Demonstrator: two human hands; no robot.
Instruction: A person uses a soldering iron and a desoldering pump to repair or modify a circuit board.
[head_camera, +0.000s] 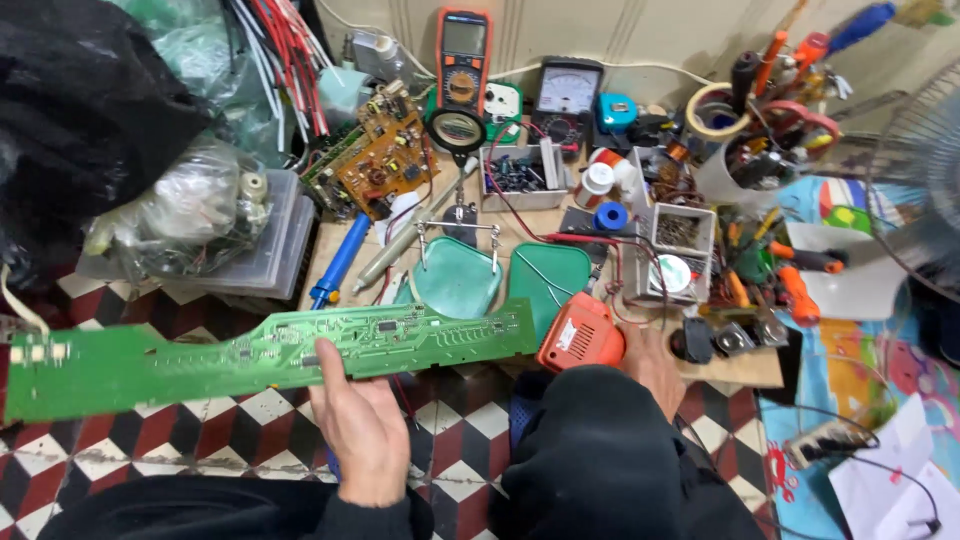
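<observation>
You hold the long green circuit board (270, 355) level across your lap, left hand (362, 425) pinching its near edge so the tracks face up, while your right hand (650, 365) grips the orange soldering gun (580, 335) just right of it.

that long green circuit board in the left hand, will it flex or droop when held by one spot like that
The long green circuit board looks thin and long, so it probably flexes a little, yet it stays nearly straight here. The left hand grips it near the middle, so it likely balances and feels light. Its small soldered parts seem fragile.
</observation>
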